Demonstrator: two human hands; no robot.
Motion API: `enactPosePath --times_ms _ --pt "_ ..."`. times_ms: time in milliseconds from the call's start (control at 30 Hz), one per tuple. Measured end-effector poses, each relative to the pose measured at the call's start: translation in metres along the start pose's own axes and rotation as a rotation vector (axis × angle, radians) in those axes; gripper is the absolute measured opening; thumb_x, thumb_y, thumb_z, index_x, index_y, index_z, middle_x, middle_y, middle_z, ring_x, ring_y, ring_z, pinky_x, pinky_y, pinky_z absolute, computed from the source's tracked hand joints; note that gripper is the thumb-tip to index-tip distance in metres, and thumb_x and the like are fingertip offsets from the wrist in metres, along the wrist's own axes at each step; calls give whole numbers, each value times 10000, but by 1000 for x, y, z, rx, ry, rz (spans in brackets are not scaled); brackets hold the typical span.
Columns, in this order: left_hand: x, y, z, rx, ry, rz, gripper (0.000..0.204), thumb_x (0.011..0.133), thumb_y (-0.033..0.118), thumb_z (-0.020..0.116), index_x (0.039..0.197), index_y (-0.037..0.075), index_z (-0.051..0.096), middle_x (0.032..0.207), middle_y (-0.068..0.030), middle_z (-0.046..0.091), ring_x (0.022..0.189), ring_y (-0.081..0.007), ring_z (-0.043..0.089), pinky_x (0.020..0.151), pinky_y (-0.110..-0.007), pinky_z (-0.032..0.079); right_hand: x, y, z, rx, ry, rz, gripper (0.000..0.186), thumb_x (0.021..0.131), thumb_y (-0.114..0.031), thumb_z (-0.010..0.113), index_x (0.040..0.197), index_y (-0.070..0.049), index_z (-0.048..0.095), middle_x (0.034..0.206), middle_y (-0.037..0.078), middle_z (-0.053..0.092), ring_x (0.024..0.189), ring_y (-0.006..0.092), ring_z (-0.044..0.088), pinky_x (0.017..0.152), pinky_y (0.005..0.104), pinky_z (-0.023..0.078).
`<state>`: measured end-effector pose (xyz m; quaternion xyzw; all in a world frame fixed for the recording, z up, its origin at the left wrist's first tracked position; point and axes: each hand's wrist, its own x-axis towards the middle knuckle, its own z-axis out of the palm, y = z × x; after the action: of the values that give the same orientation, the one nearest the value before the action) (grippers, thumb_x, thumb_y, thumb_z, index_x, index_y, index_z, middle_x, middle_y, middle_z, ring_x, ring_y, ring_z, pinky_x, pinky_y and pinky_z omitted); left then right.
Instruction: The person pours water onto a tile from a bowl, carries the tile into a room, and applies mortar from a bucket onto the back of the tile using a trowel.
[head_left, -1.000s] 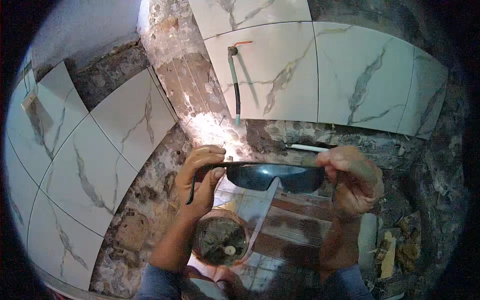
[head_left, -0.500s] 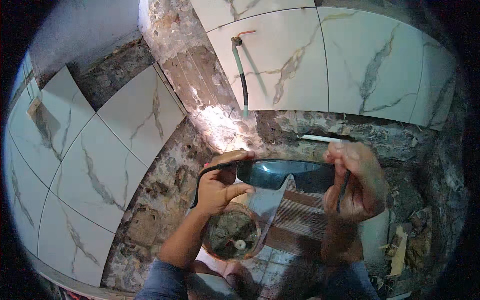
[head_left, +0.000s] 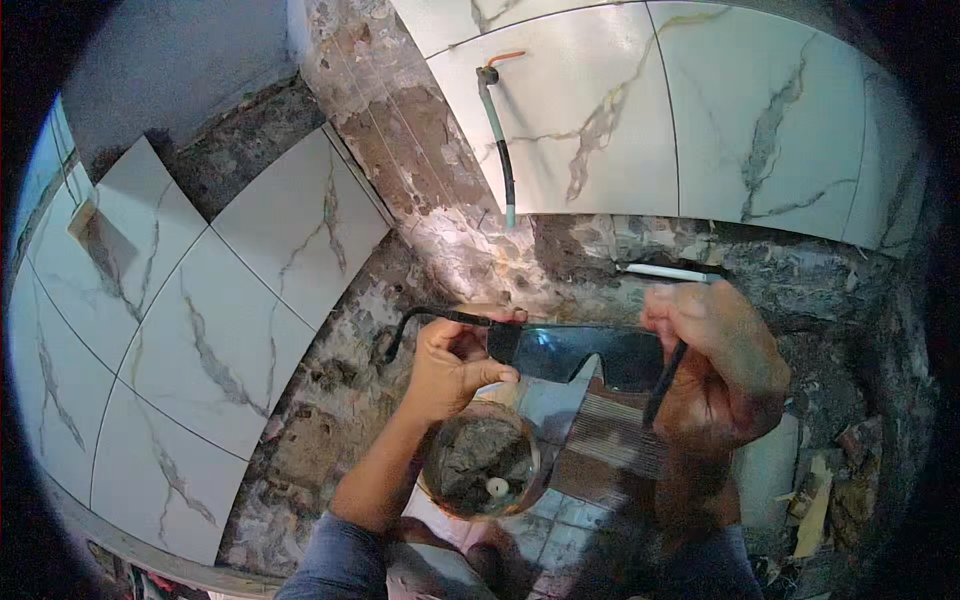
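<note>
Dark-tinted safety glasses (head_left: 545, 350) are stretched between my two hands, above a bucket. My left hand (head_left: 455, 365) is closed on their left corner, thumb below and fingers above. Out past that hand, to the left, sticks the black left temple arm. At the other end, my right hand (head_left: 720, 360) pinches the right side of the frame, and the right temple arm slants down in front of its palm. The bucket (head_left: 430, 490) below holds grey wet mortar (head_left: 475, 450) and a small round white piece (head_left: 497, 487).
White marble-patterned tiles cover the left wall (head_left: 200, 340) and back wall (head_left: 560, 110). A green-and-black pipe (head_left: 503, 150) with a red-handled valve runs down the back wall. A white rod (head_left: 668, 272) lies along its foot. A ribbed brown panel (head_left: 600, 440) and rubble (head_left: 815, 510) are at right.
The view has shifted slightly, moving the walls and bucket across the picture. The left temple arm has swung up and outward. Both hands still hold the glasses.
</note>
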<state>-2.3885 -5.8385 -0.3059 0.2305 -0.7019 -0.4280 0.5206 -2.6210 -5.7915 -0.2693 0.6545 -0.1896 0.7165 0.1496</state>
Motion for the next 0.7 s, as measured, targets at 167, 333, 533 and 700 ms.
enactPosePath --times_ms 167,333,533,700 --pt "2 -2 -5 60 31 -67 531 537 -13 782 1004 2 529 1029 -138 574 1014 -241 539 893 -372 430 -2 9 5 39 5 80 143 754 3 608 896 9 588 808 145 631 694 211 618 623 307 511" --pt "5 4 -16 96 32 68 492 582 -66 739 1022 4 530 1066 -127 556 1015 -221 528 884 -351 431 -3 20 14 215 -70 256 399 693 -162 710 1031 -4 568 969 155 607 885 239 590 789 332 461" --pt "-5 32 -21 274 79 -20 487 641 19 740 1082 60 539 1095 -45 543 994 -142 513 876 -293 411 -15 23 9 362 -383 795 853 487 -430 812 1154 7 508 1105 121 556 1030 222 514 903 342 393" --pt "-5 27 -27 95 56 59 486 637 34 747 1079 52 546 1061 -5 525 908 -75 482 794 -229 408 -33 41 4 398 -543 779 676 613 -237 759 1167 18 468 1122 136 527 1029 235 504 911 359 378"
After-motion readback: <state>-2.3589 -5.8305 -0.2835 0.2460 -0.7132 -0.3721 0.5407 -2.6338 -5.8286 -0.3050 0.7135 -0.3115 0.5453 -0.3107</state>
